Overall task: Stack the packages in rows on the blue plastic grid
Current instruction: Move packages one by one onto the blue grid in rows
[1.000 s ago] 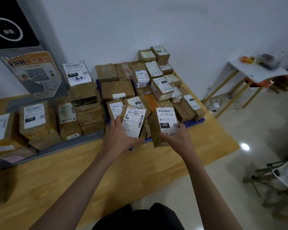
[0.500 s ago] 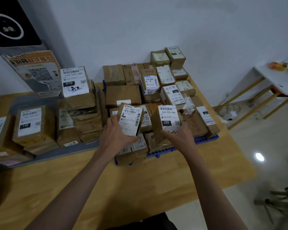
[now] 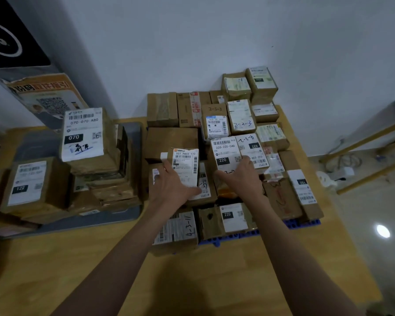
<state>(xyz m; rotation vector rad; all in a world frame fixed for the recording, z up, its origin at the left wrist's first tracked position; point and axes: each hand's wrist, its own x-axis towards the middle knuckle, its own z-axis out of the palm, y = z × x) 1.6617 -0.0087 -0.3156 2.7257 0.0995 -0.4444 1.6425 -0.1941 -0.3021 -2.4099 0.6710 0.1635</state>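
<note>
Pretty far along by the look of it: blue grid in the middle right of the frame mostly buried under boxes, only its near edge peeking out. Back rows packed tight against the wall, a second layer going on now. Still left: a big pile of boxes in a grey tray at the left of the frame.

Left hand gripping a small box labelled 507, held over the middle of the stack. Right hand gripping another box marked 220, just beside it to the right, up against a neighbour marked 032. Can't tell if either is fully set down yet.

Both boxes label up, long axis running from frame bottom toward the wall, same way as the rows behind.
</note>
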